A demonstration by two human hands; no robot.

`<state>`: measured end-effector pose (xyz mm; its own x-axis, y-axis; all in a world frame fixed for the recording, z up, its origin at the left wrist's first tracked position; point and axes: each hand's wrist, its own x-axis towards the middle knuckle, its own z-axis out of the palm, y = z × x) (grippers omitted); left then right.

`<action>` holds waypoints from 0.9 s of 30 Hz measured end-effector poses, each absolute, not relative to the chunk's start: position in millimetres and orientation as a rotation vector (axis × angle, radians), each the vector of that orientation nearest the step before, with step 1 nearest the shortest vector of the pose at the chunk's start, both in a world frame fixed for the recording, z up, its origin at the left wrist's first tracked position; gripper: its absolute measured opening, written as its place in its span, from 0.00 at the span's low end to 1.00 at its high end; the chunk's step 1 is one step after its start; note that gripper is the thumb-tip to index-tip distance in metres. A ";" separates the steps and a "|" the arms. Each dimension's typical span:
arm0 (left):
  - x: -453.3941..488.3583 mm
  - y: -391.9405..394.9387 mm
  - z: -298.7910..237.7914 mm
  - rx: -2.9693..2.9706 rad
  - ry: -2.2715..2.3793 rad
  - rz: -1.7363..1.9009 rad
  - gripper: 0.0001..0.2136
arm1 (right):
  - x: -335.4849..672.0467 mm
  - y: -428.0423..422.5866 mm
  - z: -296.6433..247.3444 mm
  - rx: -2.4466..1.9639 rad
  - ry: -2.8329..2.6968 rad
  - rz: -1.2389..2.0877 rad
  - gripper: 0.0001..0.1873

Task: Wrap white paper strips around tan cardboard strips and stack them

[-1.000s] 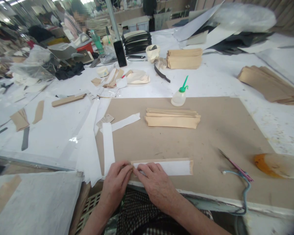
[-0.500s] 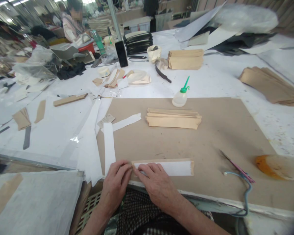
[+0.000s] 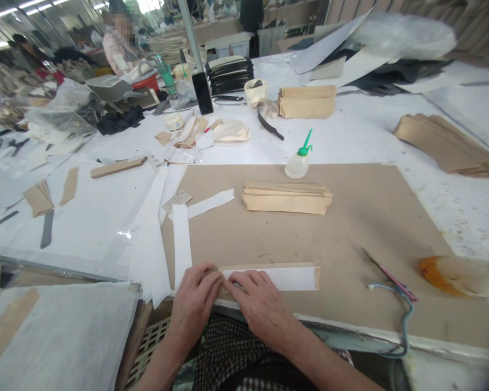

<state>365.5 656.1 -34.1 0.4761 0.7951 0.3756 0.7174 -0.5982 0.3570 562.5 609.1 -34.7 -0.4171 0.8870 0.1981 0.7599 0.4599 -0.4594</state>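
Left fingers [image 3: 207, 279] seemingly pinch the tan strip [image 3: 271, 266]; right fingers [image 3: 248, 281] rest over it.

White table [image 3: 350, 136], brown sheet [image 3: 301, 239] on it, tan stack [image 3: 307, 107], black strap [image 3: 270, 126]

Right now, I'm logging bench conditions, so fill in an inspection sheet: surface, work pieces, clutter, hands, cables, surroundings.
Surface: brown board on white table; small dark marks on the board.
Work pieces: white strip lying on tan strip near the front edge; stacked tan strips beyond.
Clutter: upright green-spouted bottle, amber-stained bottle on its side, pink-handled tool.
Hands: left hand has fingertips at the tan strip's left end, right hand on the white strip; grip unclear.
Cables: nothing seen; only a blue cord over the front edge.
Surroundings: another person in the background, far left.
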 end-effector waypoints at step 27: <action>350.4 657.0 -28.5 2.687 1.127 0.557 0.12 | 566.4 607.8 -46.6 -1.313 -2.066 0.504 0.14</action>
